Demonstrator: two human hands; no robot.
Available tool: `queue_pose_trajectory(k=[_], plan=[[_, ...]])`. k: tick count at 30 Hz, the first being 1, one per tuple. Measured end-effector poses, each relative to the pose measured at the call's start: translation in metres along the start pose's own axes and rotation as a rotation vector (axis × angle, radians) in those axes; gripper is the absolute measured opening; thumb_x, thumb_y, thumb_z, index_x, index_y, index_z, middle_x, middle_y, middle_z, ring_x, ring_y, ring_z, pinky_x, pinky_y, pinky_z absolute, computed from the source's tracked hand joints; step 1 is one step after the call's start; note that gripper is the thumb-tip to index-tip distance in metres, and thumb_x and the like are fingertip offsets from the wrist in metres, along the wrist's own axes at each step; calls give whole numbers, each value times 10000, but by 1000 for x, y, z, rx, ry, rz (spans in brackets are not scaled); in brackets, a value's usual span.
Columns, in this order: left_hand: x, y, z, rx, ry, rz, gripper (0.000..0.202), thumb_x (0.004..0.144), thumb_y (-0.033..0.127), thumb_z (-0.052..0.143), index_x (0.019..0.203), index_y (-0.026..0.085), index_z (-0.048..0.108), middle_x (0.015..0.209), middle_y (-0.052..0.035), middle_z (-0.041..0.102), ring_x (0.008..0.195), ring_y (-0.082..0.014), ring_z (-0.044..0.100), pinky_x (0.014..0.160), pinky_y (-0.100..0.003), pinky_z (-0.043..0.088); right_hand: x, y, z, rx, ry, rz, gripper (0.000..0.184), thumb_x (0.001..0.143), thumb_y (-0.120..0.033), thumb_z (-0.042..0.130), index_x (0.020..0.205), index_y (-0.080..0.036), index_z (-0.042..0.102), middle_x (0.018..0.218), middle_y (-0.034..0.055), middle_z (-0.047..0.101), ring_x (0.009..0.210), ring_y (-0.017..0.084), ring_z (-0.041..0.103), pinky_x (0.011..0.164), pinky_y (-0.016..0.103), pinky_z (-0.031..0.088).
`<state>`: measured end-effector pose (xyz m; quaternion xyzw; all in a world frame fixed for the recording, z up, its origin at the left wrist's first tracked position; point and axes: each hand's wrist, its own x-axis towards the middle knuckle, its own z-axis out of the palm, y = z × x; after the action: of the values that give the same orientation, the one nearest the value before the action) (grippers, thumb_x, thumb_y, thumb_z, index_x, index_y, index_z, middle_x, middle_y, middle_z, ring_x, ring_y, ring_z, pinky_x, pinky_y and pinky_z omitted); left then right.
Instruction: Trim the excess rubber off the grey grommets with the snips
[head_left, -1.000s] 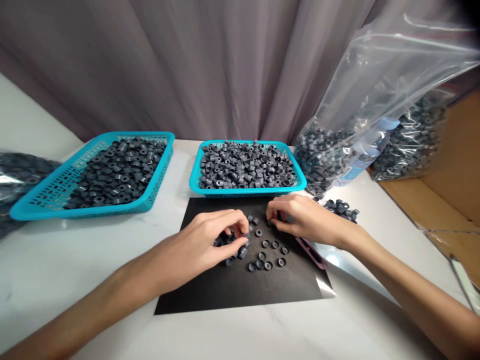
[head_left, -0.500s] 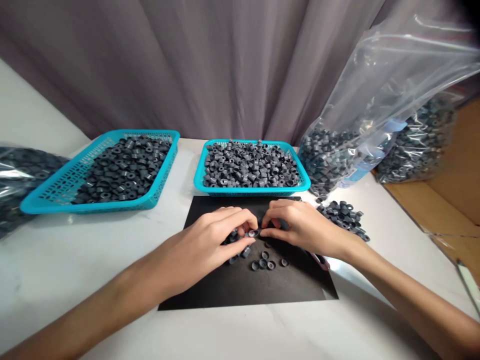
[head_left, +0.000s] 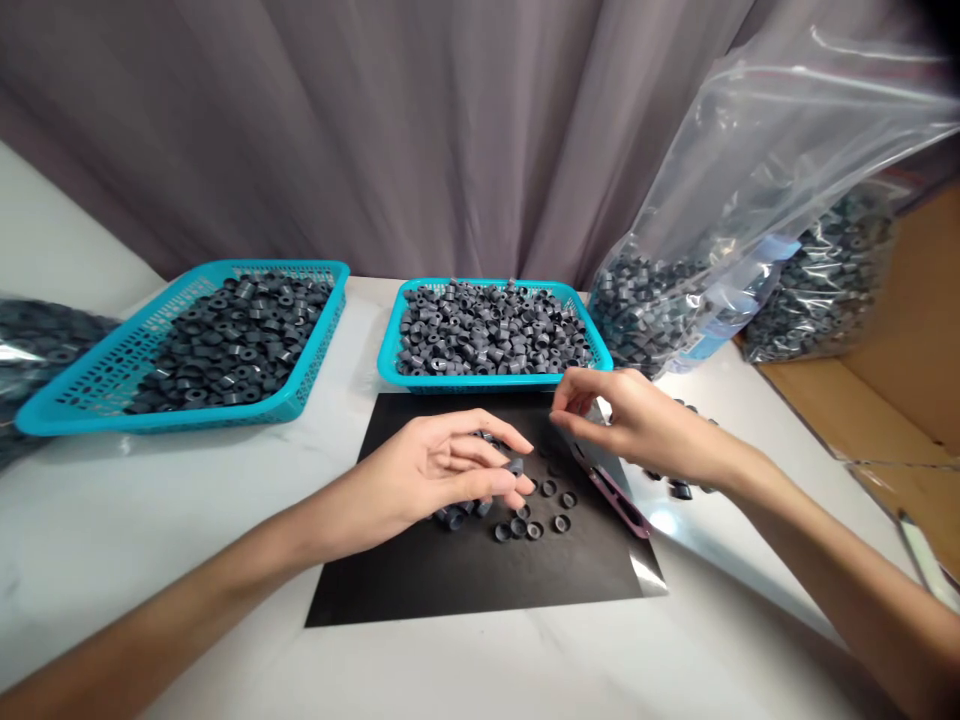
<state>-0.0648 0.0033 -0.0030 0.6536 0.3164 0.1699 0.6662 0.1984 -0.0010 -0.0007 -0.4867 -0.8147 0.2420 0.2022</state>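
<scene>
A grey curtain [head_left: 420, 140] hangs behind the black sheet [head_left: 465, 590], which lies on a white table [head_left: 195, 530]. Beyond the sheet's right corner stands a clear bag [head_left: 750, 150] partly filled with dark parts. One blue basket [head_left: 150, 425], heaped with similar parts, sits left of the sheet; a smaller blue basket [head_left: 495, 380], also heaped, stands just behind it. Above the sheet's middle, the person's left hand [head_left: 442, 465] grips a small dark part [head_left: 514, 467] between thumb and bent fingers. Over its far right corner, the right hand [head_left: 630, 415] has thumb and fingertips drawn together; whether they hold anything cannot be told. A purple-edged tool [head_left: 619, 502] lies along the sheet's right side. Shallow dark caps [head_left: 562, 523] are scattered on the sheet.
</scene>
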Motion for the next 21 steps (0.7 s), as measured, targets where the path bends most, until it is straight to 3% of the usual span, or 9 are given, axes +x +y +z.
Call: queue_pose_trajectory(k=[4, 9, 11, 16, 21], plan=[[1, 2, 3, -86, -31, 10, 230, 920, 273, 714, 1137, 202, 682, 997, -67, 813, 963, -191, 769, 896, -303, 569, 0, 15, -1, 35, -31, 11, 51, 938, -241, 633, 911, -198, 640, 867, 15, 713, 787, 155, 662, 702, 253, 504], [5, -3, 0, -27, -35, 24, 230, 910, 298, 713, 1109, 183, 705, 1016, -97, 809, 933, -225, 775, 868, -353, 589, 7, 23, 11, 56, -42, -73, 96, 933, -183, 637, 1029, -181, 637, 967, 47, 712, 826, 160, 665, 743, 266, 528], [9, -3, -4, 158, 0, 65, 216, 925, 314, 688, 1110, 205, 711, 1021, -71, 804, 942, -218, 762, 869, -342, 577, 8, 24, 14, 50, -52, -99, 139, 922, -140, 634, 1057, -175, 646, 1001, 54, 710, 860, 165, 660, 778, 277, 526], [28, 5, -10, 950, 57, 302, 189, 999, 288, 576, 1131, 284, 711, 1094, -8, 742, 1059, -209, 655, 978, -350, 444, 10, 25, 15, 37, -109, -140, 233, 869, -43, 633, 1065, -160, 679, 1021, 55, 714, 924, 181, 649, 851, 308, 506], [44, 7, -3, 1108, 26, 391, 125, 978, 267, 616, 1080, 251, 688, 1064, -15, 694, 1031, -205, 625, 947, -335, 410, 8, 23, 8, 78, -157, -135, 256, 858, -11, 598, 1054, -148, 687, 991, 50, 723, 883, 164, 664, 826, 286, 524]])
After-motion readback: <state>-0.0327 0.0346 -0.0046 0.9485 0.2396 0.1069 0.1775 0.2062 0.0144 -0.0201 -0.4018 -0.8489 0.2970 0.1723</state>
